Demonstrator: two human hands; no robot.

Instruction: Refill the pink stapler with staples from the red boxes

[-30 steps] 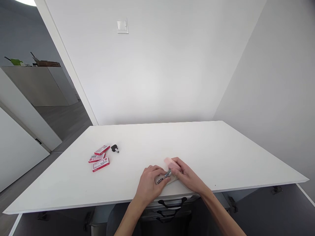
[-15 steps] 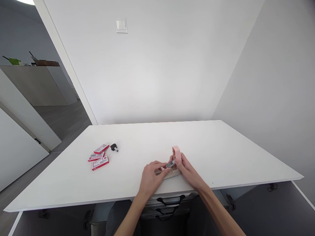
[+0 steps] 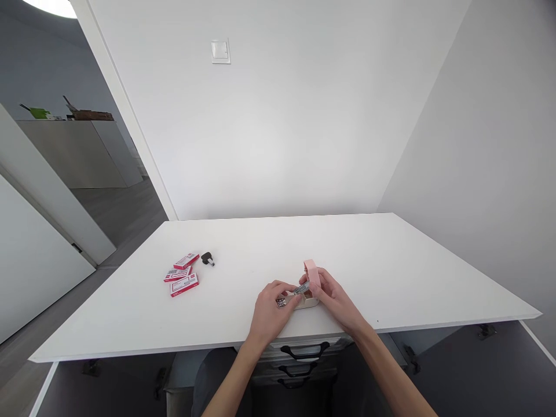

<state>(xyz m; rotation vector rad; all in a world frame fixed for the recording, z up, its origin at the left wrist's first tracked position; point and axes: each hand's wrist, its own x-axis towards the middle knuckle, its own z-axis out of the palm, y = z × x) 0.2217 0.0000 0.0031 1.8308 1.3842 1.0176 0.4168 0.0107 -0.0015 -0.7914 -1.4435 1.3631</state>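
A small pink stapler [image 3: 311,274] stands on the white table [image 3: 391,272] near its front edge, its pink top swung up and its metal staple channel showing. My right hand [image 3: 332,296] is closed around the stapler's rear and raised top. My left hand [image 3: 271,310] has its fingers pinched at the front end of the metal channel and the cream base. Three red and white staple boxes [image 3: 182,275] lie at the left of the table, well away from both hands.
A small black object with a metal tip [image 3: 207,258] lies beside the boxes. Drawers with black handles [image 3: 299,351] sit under the table in front of me. A doorway opens at the left onto a room with a grey cabinet [image 3: 78,150].
The stapler's pink top has swung from lying low to standing upright. Both hands shifted slightly further onto the table with it.
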